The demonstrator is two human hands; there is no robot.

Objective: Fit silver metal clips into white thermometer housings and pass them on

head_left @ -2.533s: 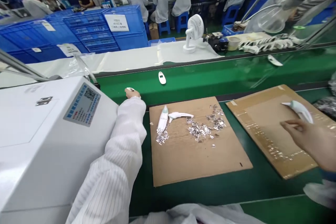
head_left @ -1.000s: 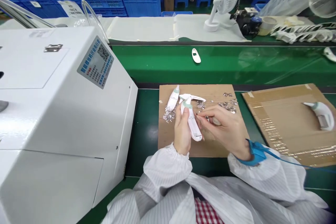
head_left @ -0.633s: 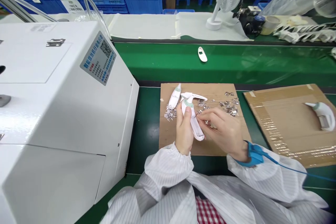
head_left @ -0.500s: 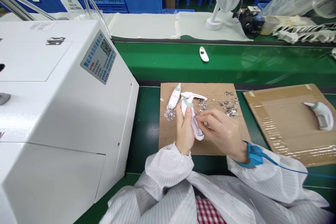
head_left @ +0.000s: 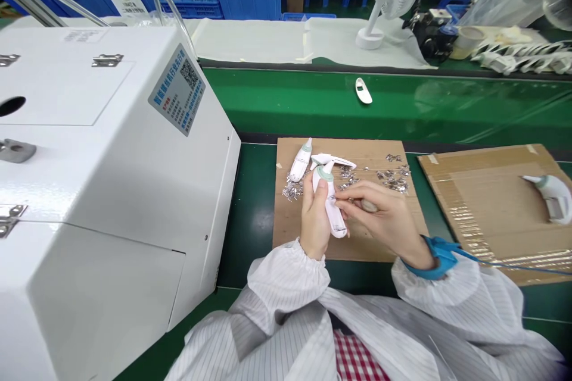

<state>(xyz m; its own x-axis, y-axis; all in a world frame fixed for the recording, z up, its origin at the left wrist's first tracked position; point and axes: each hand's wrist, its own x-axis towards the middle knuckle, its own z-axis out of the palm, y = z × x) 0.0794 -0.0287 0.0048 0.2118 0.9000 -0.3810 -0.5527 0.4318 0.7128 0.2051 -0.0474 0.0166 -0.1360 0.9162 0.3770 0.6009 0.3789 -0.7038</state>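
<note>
My left hand [head_left: 316, 214] is closed around a white ear thermometer [head_left: 333, 214] with a green collar, its pointed tip facing away from me. The fingertips of my right hand [head_left: 379, 214] are pinched together at the thermometer's side; whatever small piece they hold is too small to make out. Just beyond lie a second white thermometer [head_left: 300, 161] and a white housing part [head_left: 335, 161]. Small metal pieces [head_left: 394, 180] are heaped in several piles on the cardboard sheet [head_left: 286, 229] under my hands.
A large white machine [head_left: 134, 190] stands on the left. To the right, another cardboard sheet [head_left: 487, 190] bears a white thermometer [head_left: 553, 197]. A white oval cover [head_left: 363, 91] lies on the green conveyor belt [head_left: 286, 95]. Behind it, a white fan [head_left: 370, 38] stands on a ledge.
The view has shifted slightly, moving the scene a little to the right. My right fingers have shifted slightly at the thermometer's side; my left hand keeps its hold.
</note>
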